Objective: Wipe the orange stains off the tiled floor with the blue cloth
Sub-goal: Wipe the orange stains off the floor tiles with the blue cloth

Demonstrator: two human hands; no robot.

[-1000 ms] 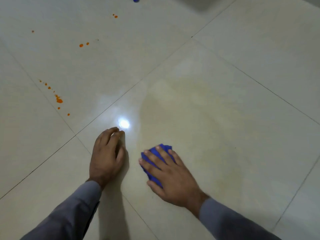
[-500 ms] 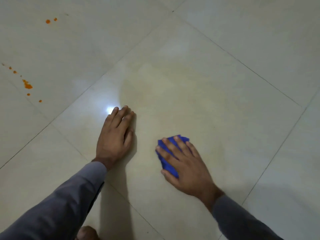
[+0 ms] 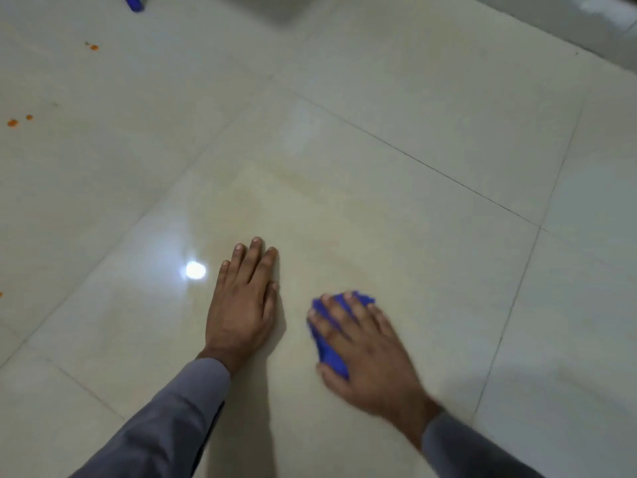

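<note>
My right hand [image 3: 365, 353] lies flat on the bunched blue cloth [image 3: 327, 353], pressing it onto the cream tiled floor [image 3: 413, 219] with spread, straight fingers. The cloth shows at the fingertips and under the thumb side. To its left, my left hand [image 3: 241, 305] rests flat on the tile, fingers together and straight. Small orange stains [image 3: 13, 123] dot the floor at the far left, with another orange spot [image 3: 93, 47] further up. The tile around the hands carries a faint yellowish smear.
A blue object [image 3: 132, 2] lies at the top edge, left of centre. A bright light reflection [image 3: 195, 270] shines on the tile beside my left hand. Dark grout lines cross the floor diagonally. A darker edge runs across the top right corner.
The view has swung right and up, so the orange stains sit further left. My right hand with the cloth has slid a little right, away from my left hand, which stays planted.
</note>
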